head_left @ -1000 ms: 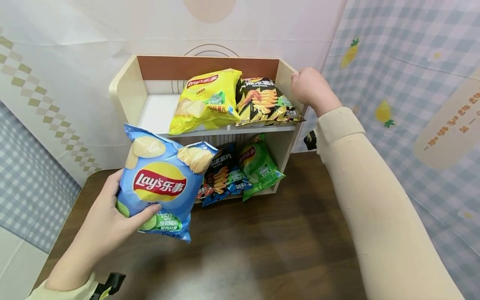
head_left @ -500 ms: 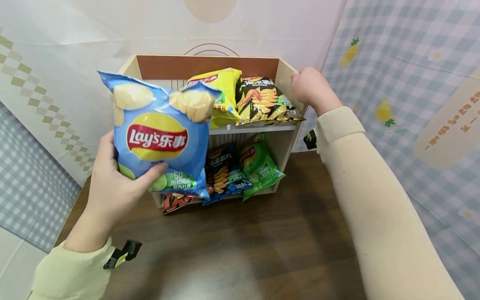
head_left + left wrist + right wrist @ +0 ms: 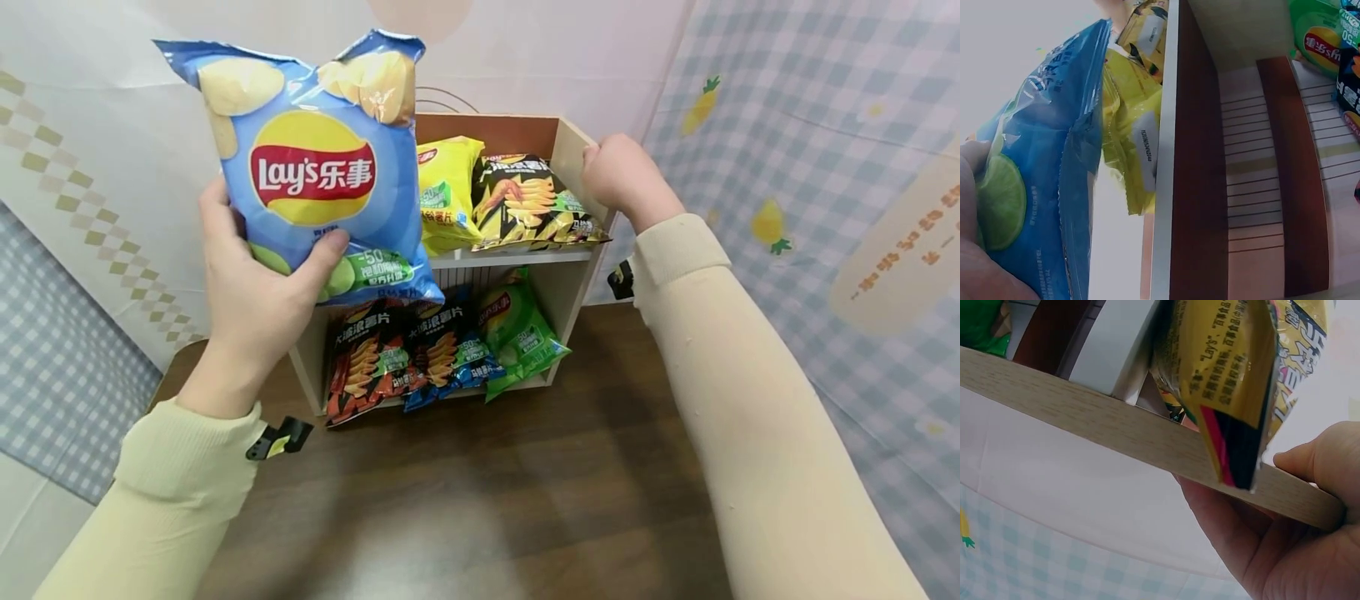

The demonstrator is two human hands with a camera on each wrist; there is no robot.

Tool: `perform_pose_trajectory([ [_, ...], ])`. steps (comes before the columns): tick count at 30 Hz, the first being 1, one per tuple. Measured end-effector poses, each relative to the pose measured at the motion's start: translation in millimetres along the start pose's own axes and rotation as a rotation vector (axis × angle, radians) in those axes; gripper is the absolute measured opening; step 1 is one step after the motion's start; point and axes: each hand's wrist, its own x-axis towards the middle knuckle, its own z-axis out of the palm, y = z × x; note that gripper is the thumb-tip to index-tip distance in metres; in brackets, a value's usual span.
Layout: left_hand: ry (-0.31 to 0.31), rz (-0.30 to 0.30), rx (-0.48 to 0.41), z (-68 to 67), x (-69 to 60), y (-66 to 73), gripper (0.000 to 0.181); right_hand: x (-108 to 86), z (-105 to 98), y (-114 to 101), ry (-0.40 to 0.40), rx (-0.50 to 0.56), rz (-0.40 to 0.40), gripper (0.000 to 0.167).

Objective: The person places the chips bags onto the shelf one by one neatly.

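Note:
A blue bag of Lay's chips [image 3: 315,171] is gripped at its lower left by my left hand [image 3: 258,287], thumb across the front. It is held up before the left part of a two-tier wooden shelf [image 3: 577,292]. My right hand [image 3: 626,179] grips the top of the shelf's right side panel; the right wrist view shows thumb and fingers on either side of the board [image 3: 1104,425]. On the upper tier, a yellow chip bag [image 3: 450,196], partly hidden by the blue one, leans beside a black-and-gold chip bag [image 3: 528,204]. In the left wrist view the blue bag [image 3: 1035,162] is near the upper tier's edge.
The lower tier holds a red-and-black chip bag [image 3: 367,358], a blue-and-black one [image 3: 442,350] and a green one [image 3: 521,333]. The shelf stands on a dark wooden table [image 3: 465,492]. A patterned cloth [image 3: 810,208] hangs close on the right.
My left hand has raised the blue chip bag and brought it in front of the shelf's upper left, uncovering the red-and-black bag below. The right hand has stayed on the side panel.

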Motion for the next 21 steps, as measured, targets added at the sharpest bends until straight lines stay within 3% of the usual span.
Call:
perform_pose_trajectory([
  [6,-0.013,-0.024,0.014,9.0,10.7,0.8,0.074,0.4,3.4,-0.5,0.006,0.008,-0.006,0.058],
  [11,-0.03,-0.052,0.091,11.9,21.7,-7.9,0.08,0.2,3.8,-2.9,0.02,-0.01,-0.017,0.058],
  [18,-0.12,-0.238,0.298,10.9,31.8,-25.8,0.089,1.2,5.1,-5.1,0.025,-0.007,-0.037,0.056],
  [21,-0.166,-0.257,0.373,11.2,30.7,-30.5,0.085,1.8,5.3,-6.2,0.024,-0.002,-0.034,0.055],
])
